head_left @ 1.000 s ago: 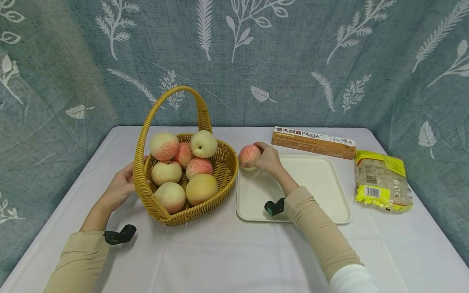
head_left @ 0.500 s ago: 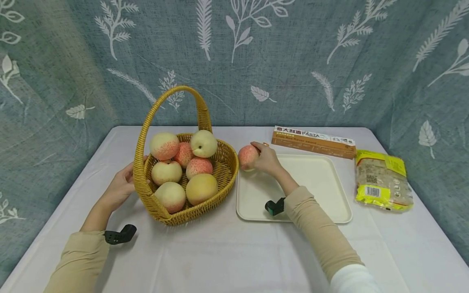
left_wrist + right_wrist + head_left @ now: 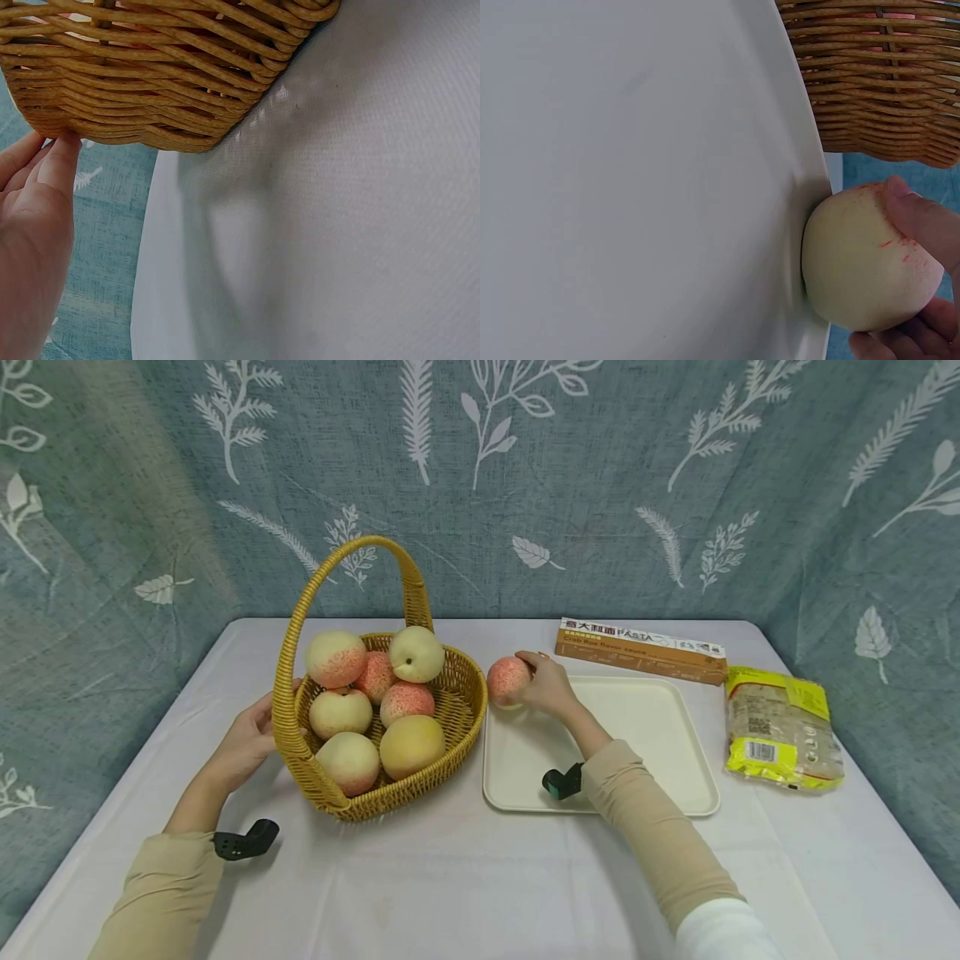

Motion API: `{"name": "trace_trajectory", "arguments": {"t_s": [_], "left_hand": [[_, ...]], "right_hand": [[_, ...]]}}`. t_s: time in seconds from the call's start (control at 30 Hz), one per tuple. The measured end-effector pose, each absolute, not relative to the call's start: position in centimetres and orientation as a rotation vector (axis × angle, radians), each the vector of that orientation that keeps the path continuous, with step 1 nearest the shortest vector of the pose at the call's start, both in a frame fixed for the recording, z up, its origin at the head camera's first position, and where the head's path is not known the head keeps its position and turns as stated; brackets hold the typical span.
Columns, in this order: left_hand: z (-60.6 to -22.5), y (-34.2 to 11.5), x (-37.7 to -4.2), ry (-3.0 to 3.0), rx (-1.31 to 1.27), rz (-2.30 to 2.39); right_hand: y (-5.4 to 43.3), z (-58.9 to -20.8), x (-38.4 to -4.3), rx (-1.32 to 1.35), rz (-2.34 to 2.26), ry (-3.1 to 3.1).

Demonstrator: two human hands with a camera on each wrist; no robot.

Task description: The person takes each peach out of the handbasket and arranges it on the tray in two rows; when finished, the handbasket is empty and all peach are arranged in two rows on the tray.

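Note:
A golden woven basket (image 3: 450,752) with a tall handle holds several peaches, pale, red-speckled and yellowish ones such as the yellow peach (image 3: 412,747). My left hand (image 3: 243,743) grips the left side of the basket near the base of its handle; some of its fingers are hidden behind the weave. In the left wrist view the thumb meets the basket wall (image 3: 150,82). My right hand (image 3: 551,687) holds a pink-and-cream peach (image 3: 507,682) at the far left corner of the cream tray (image 3: 622,743). The right wrist view shows thumb and fingers around this peach (image 3: 870,262), against the tray's rim.
Behind the tray lies a long brown-and-white pasta box (image 3: 641,652). A yellow-and-clear packet (image 3: 783,731) is to the tray's right. A white cloth (image 3: 420,885) covers the table, and a blue-green leaf-patterned curtain (image 3: 480,527) hangs behind and at the sides.
The right hand has shifted very slightly left with the peach since one second ago. The left hand and the basket are practically still.

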State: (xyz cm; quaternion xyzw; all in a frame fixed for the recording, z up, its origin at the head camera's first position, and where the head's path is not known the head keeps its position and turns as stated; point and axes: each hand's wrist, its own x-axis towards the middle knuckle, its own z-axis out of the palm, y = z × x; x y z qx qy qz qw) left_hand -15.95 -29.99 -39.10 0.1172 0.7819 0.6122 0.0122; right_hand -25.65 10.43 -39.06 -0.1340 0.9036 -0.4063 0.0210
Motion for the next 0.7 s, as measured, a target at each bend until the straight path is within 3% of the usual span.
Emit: {"name": "trace_trajectory", "arguments": {"t_s": [0.7], "left_hand": [[-38.94,-29.95,-15.85,2.393,0.39,1.959]], "right_hand": [[10.1,-38.37,-25.59,-0.343,-1.225,2.781]]}}
